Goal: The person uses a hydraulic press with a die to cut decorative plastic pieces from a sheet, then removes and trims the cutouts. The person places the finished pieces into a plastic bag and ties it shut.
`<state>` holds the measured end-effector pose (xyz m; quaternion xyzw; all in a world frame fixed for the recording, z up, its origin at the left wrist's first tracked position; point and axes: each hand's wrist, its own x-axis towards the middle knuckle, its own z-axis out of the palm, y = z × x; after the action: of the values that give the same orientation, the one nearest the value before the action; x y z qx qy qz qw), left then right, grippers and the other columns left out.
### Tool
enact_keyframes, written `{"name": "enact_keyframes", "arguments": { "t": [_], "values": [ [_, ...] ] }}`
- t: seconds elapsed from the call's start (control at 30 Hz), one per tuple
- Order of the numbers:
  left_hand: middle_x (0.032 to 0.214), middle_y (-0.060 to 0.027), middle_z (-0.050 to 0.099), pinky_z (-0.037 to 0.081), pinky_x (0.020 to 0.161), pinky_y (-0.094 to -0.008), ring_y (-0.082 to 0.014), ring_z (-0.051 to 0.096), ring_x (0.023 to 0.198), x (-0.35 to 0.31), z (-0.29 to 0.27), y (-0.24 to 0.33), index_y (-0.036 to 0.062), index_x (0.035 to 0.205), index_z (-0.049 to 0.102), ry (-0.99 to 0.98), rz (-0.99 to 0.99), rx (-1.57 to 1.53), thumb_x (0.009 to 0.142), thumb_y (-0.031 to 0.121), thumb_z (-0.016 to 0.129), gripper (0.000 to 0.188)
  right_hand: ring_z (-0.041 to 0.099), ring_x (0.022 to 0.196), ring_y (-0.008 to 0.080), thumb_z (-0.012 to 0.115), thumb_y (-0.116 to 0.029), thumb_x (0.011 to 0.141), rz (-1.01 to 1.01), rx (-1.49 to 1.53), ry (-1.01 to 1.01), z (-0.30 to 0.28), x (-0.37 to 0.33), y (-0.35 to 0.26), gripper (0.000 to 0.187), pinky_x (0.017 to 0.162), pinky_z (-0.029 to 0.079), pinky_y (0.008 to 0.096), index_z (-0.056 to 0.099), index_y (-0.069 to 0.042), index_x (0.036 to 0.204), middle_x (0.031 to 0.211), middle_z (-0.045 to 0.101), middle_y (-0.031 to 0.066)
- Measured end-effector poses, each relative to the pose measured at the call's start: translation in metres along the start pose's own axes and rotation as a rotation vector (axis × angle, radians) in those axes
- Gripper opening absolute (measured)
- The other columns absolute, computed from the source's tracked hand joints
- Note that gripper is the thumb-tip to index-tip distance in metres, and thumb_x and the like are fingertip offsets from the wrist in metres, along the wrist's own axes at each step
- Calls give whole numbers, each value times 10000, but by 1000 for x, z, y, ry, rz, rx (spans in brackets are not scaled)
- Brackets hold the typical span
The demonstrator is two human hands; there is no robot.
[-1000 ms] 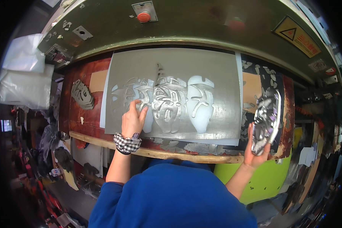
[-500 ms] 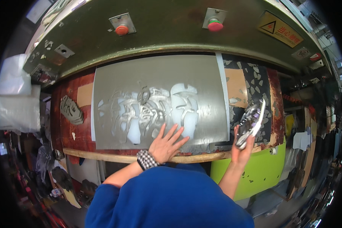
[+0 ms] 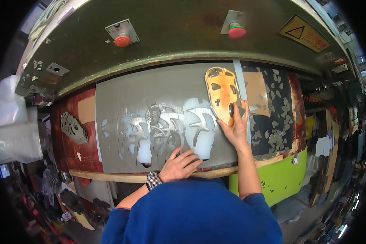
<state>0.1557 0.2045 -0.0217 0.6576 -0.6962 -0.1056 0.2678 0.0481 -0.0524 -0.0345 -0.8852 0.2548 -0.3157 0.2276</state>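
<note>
Head view: the right hand (image 3: 236, 127) grasps the near end of the die (image 3: 223, 94), which is over the right part of the grey sheet (image 3: 150, 83), just beyond and right of the cutout (image 3: 201, 147), though whether it bears on the sheet cannot be told. The left hand (image 3: 178, 166) grasps nothing, fingers spread at the sheet's near edge. In this inspector's judgement the die is stiff, fairly heavy and unlikely to break, probably edged beneath, and best held by its outer rim and openings, fingertips clear of the underside.
</note>
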Motion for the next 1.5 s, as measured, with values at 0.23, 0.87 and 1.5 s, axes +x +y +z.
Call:
{"name": "enact_keyframes", "arguments": {
  "t": [0.23,0.87,1.5],
  "values": [
    [1126,-69,622,384,1061,-484,-243,569,1177,-3,-11,-21,92,1124,648,84,32,-99,761,73,684,365,297,1335,490,850,-106,643,71,-1,15,13,27,11,709,1078,318,503,515,77,1240,1392,362,319],
    [817,-59,596,495,694,-339,-212,596,765,19,-54,-89,34,1051,671,217,70,-194,724,38,703,328,234,1351,541,781,-268,777,658,-418,238,-12,29,9,755,1087,261,577,439,-22,1404,1451,199,408],
    [753,-49,548,464,650,-354,-238,551,713,26,-41,-142,55,1010,656,129,-7,-231,654,13,702,361,538,1199,241,752,-14,798,762,357,526,81,123,10,528,999,475,343,462,37,1236,1256,543,164]
  ]
}}
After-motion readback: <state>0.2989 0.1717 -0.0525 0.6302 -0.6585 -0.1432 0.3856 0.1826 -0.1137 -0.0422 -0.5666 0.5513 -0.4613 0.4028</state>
